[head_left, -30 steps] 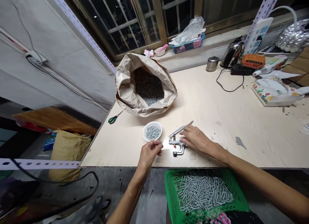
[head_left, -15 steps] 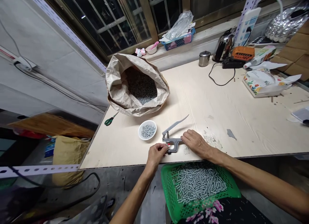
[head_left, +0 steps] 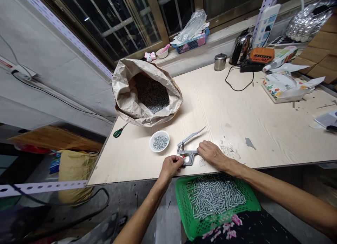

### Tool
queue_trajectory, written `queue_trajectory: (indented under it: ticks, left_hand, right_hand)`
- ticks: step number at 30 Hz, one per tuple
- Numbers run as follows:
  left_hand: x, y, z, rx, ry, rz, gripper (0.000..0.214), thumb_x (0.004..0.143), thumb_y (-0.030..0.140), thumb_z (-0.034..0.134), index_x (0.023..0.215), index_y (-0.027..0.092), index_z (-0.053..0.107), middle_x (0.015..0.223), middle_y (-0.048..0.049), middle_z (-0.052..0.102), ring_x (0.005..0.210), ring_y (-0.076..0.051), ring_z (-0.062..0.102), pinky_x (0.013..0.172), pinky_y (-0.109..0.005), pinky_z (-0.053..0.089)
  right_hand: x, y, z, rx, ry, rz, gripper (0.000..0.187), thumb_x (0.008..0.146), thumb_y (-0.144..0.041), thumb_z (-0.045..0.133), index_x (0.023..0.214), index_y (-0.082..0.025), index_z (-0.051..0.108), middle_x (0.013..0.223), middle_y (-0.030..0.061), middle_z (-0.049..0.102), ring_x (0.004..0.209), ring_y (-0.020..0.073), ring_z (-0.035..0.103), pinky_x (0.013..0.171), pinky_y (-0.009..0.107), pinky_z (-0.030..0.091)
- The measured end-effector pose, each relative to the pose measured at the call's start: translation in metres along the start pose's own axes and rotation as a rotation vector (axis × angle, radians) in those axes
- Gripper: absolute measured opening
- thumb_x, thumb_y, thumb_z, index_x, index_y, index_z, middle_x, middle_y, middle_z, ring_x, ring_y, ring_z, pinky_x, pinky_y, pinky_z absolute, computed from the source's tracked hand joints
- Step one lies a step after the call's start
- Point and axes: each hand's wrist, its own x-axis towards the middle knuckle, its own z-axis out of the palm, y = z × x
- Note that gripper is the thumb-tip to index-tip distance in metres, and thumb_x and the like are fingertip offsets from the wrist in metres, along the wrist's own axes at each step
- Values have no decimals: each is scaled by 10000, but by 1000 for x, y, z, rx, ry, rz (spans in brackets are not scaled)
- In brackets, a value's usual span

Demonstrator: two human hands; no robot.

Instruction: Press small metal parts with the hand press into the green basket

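Grey snap-fastener pliers (head_left: 191,158) lie near the table's front edge, with the upper handle raised and a spring and red part at the jaw. My right hand (head_left: 212,155) is closed around the end of the lower handle. At the jaw, my left hand (head_left: 170,166) is pinched, its fingertips hiding whatever small piece is between them. Just behind it stands a white bowl (head_left: 151,146) of small silvery metal pieces. Below the edge, a green plastic basket (head_left: 182,205) holds many silvery, spring-like metal pieces (head_left: 217,196).
A large paper-lined sack (head_left: 122,86) of dark metal pieces stands at the back left, beside green-handled scissors (head_left: 118,132). Further right are a lidded metal canister (head_left: 220,62), a kettle (head_left: 240,47), an orange device (head_left: 262,55) and a tissue pack (head_left: 283,87).
The view has shifted slightly. Both hands keep their places at the pliers, and the raised handle stays up.
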Motion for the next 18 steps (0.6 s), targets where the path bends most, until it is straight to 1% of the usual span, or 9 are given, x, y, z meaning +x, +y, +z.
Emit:
queue_trajectory:
  ticks: [3,5,8,11,15,18]
  left_hand:
    - [2,9,-4,6,-111,-110,254,522,336,759,586,140,610,444,38,527,396,-70,440,430,-206,391]
    - [4,12,-6,11,-160,-167,251,506,319,767,556,141,596,426,40,516,390,-69,433,425,-209,390]
    - [8,12,-6,17,-187,-220,257,491,292,777,510,144,568,407,39,506,384,-70,430,426,-217,395]
    - [11,11,-6,35,-199,-230,279,477,271,796,473,146,547,389,46,488,378,-69,425,430,-223,401]
    - [13,12,-7,69,-220,-256,285,464,280,817,467,139,568,408,26,531,389,-85,463,439,-232,419]
    - [12,17,-9,109,-277,-299,271,463,298,826,488,137,609,412,8,559,391,-99,488,433,-231,423]
  right_hand:
    - [0,0,4,21,-18,16,209,906,-92,444,738,-170,541,735,44,518,702,186,395,650,316,295]
    - [0,1,6,33,-29,30,199,906,-106,451,739,-174,534,735,40,519,704,186,399,647,313,296]
    - [2,1,4,72,-67,58,178,908,-130,460,749,-180,524,757,37,529,715,181,410,644,308,296]
    - [3,2,0,116,-100,72,180,916,-137,445,757,-184,514,776,33,534,718,173,412,645,306,291]
    - [1,2,1,124,-83,43,197,927,-127,419,765,-172,521,774,39,535,713,170,404,660,313,281]
    - [-1,3,5,117,-68,24,199,933,-126,412,777,-172,525,781,39,540,730,173,407,675,316,280]
